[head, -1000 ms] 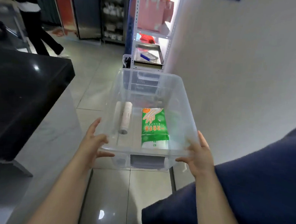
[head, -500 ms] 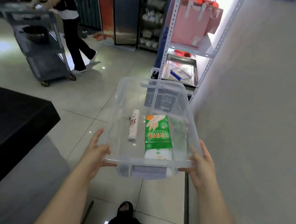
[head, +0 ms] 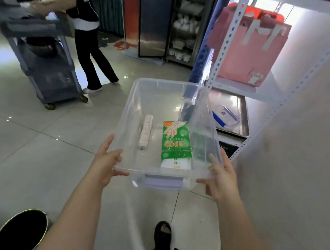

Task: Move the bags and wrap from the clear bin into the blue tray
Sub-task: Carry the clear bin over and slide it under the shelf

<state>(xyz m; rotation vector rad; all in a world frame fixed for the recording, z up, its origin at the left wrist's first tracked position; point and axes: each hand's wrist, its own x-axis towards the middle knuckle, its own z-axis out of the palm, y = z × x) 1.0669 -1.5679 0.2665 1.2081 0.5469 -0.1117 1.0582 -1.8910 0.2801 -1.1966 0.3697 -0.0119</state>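
Left hand (head: 107, 160) grips the near-left corner of the clear bin (head: 168, 97), carried above the floor. Inside: wrap roll (head: 145, 131) left, green bag pack (head: 176, 145) right. Right hand (head: 221, 179) grips the near-right corner. Since a second ago the black table has left view and the shelf (head: 241, 87) is nearer. Blue tray not seen; transfer not begun.

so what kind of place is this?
Probably a restaurant back area or stockroom: a metal rack holding a steel tray, a cabinet of white dishes, and a grey service cart on tiled floor.
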